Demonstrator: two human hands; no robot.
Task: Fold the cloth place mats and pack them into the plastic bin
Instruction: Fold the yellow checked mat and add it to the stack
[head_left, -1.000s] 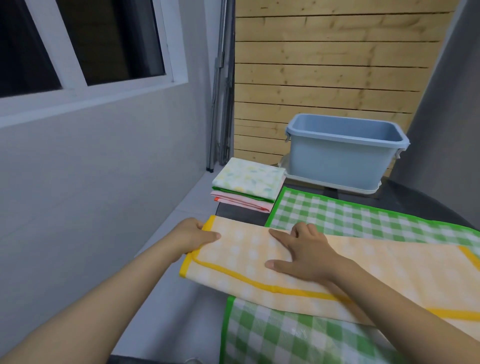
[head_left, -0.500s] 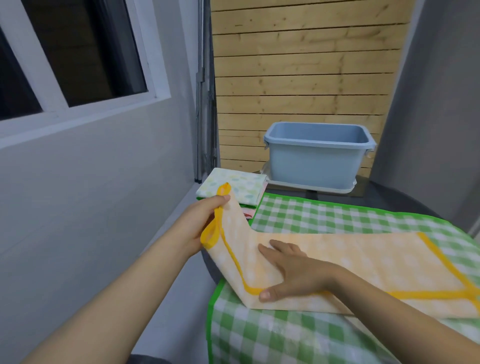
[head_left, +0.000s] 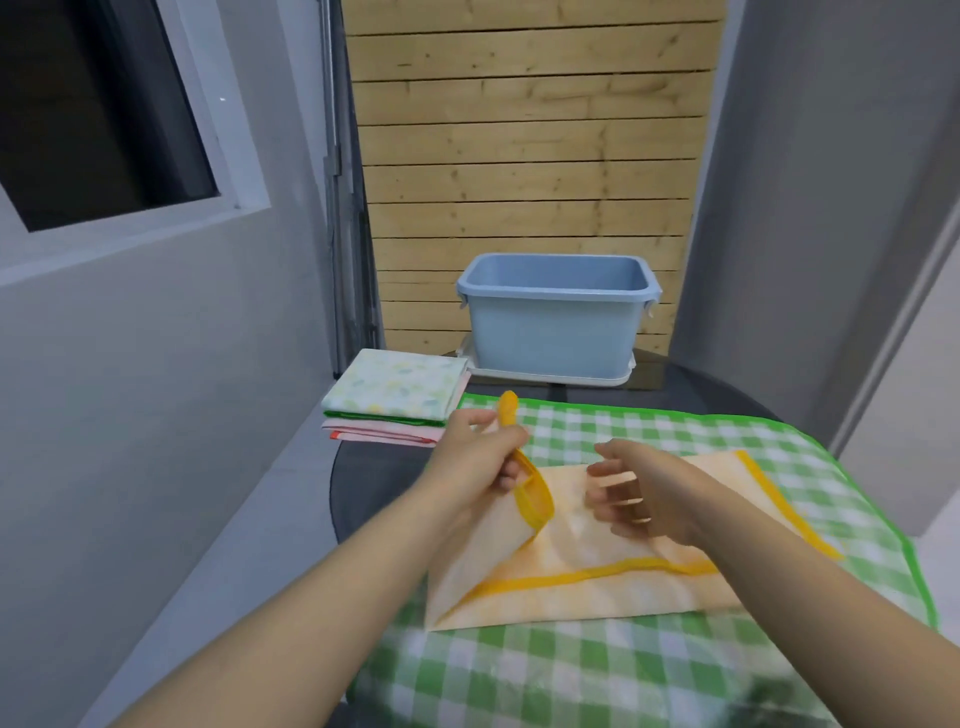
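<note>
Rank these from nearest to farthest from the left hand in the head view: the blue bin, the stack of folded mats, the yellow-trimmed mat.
1. yellow-trimmed mat: its end is gripped in the left hand.
2. stack of folded mats: just beyond the hand, at the table's left edge.
3. blue bin: at the table's far end, against the wooden wall.

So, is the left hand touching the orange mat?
Touching. The head view shows the left hand pinching the yellow-trimmed end of the orange mat, lifting it.
</note>
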